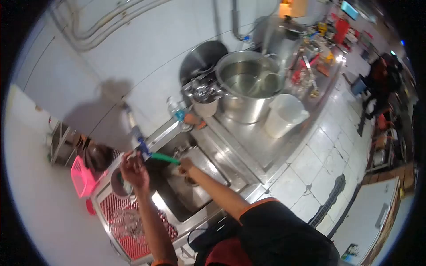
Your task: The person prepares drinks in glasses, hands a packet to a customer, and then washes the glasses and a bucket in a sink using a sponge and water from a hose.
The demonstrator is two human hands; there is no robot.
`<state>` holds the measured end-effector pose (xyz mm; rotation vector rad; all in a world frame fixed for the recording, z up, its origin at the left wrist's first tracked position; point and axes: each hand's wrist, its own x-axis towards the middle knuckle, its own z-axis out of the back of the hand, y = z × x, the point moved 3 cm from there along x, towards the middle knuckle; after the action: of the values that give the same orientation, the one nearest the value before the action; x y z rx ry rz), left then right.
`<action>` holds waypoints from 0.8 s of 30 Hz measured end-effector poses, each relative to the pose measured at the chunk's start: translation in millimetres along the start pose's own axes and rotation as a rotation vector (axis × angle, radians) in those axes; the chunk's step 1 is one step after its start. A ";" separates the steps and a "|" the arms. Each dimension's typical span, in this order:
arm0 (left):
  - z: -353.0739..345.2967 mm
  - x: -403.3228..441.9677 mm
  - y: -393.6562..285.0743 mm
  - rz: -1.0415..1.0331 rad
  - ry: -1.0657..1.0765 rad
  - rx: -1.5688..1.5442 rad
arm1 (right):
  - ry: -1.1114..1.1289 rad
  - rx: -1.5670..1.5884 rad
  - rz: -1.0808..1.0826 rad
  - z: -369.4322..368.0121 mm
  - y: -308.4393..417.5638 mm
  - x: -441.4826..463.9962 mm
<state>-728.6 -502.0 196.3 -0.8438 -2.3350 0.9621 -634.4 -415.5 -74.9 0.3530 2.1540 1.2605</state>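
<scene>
My left hand [135, 170] is raised at the blue tap [143, 147] above the left side of the sink [162, 195]; its fingers are partly spread, and whether they touch the tap is unclear. A green hose [165, 158] runs from the tap to my right hand [187, 167], which is closed round its end over the sink. Under my right hand a metal tray or lid [199, 190] lies in the basin. Beside my left hand sits a round pot [119, 182].
A red mat [133, 250] with glassware lies left of the sink. Behind stand a soap bottle [175, 107], a large steel pot [248, 108] and a white bucket [284, 117]. A pink basket [81, 179] is at far left. Someone in dark clothes [385, 75] is far right.
</scene>
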 end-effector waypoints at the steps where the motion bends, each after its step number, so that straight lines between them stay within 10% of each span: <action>1: 9.1 -2.3 1.5 0.065 0.069 -0.156 | -0.222 0.546 -0.208 -2.6 1.1 -10.3; 5: 96.4 -36.1 86.4 0.116 -0.429 0.112 | -0.150 0.349 -0.096 -10.6 18.8 -48.1; 9: 69.9 -95.9 161.7 1.013 -0.163 0.186 | -0.432 -0.326 0.015 -6.7 11.8 -74.5; 13: 124.0 -111.0 257.8 1.103 -0.107 0.047 | -0.531 -0.838 0.322 7.9 -27.2 -89.8; 14: 133.2 -110.8 267.9 1.050 -0.111 0.140 | -0.289 -0.673 0.027 5.2 15.3 -113.6; 20: 179.4 -122.6 281.2 0.802 -0.114 0.501 | -0.248 -0.816 -0.027 13.5 52.7 -95.1; 21: 159.2 -123.4 259.7 0.897 -0.052 0.607 | -0.283 -0.815 0.211 3.9 60.6 -91.5; 22: 155.0 -120.0 249.5 0.841 0.171 0.897 | -0.127 -1.283 1.059 12.6 16.0 -55.3; 23: 228.6 -134.5 307.2 0.606 0.114 0.711 | -0.101 -0.631 0.328 12.4 33.2 -57.0; 24: 176.6 -125.6 272.1 0.344 0.293 0.856 | 0.024 -0.618 -0.060 8.2 71.2 -70.8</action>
<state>-653.1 -515.2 -143.0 -0.9247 -1.3300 1.6634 -579.6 -409.4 9.4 0.0113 1.6632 1.8082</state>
